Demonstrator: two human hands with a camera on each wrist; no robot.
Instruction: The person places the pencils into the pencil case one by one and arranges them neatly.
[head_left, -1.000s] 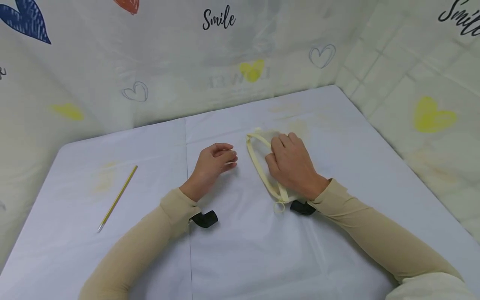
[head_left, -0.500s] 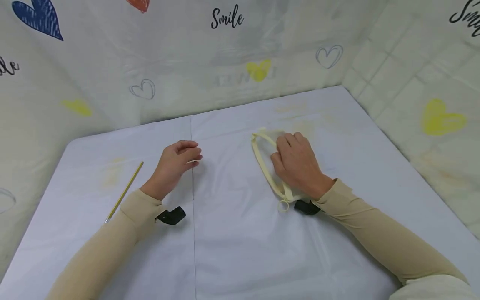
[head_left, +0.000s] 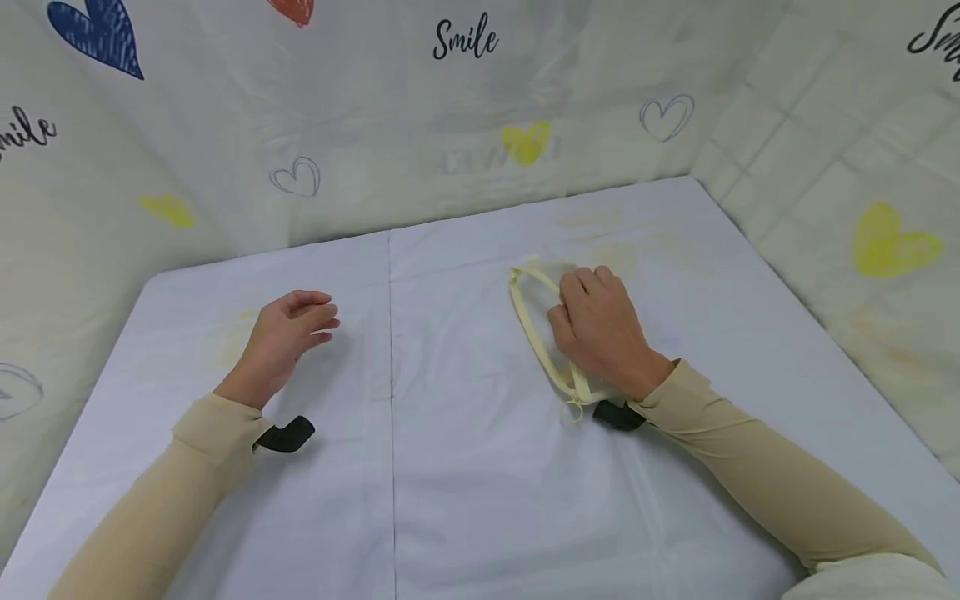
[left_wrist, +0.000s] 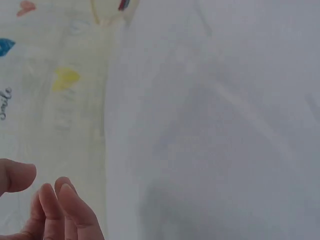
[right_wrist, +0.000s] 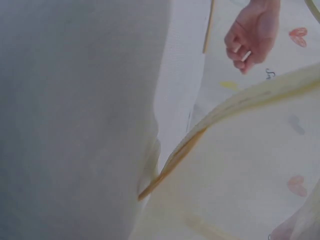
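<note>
A pale yellow, see-through zip pouch (head_left: 535,337) with a ring pull (head_left: 572,411) stands on the right half of the table, its mouth spread apart. My right hand (head_left: 603,329) grips the pouch's right edge. The right wrist view looks through the cloudy pouch wall (right_wrist: 240,170). Over the table's left part hovers my left hand (head_left: 281,342), fingers loosely bent and holding nothing. In the left wrist view its thumb and fingers (left_wrist: 75,210) are apart. A yellow pencil (right_wrist: 209,27) appears in the right wrist view; in the head view my left hand and forearm hide it.
A white cloth with a crease line covers the table (head_left: 465,467). Behind it and at the right hang pale curtains (head_left: 360,100) printed with hearts and words. Each wrist carries a black camera mount (head_left: 287,435).
My left hand has moved left, away from the pouch, and now covers the pencil in the head view. The right hand keeps its grip on the pouch. The head view has shifted slightly.
</note>
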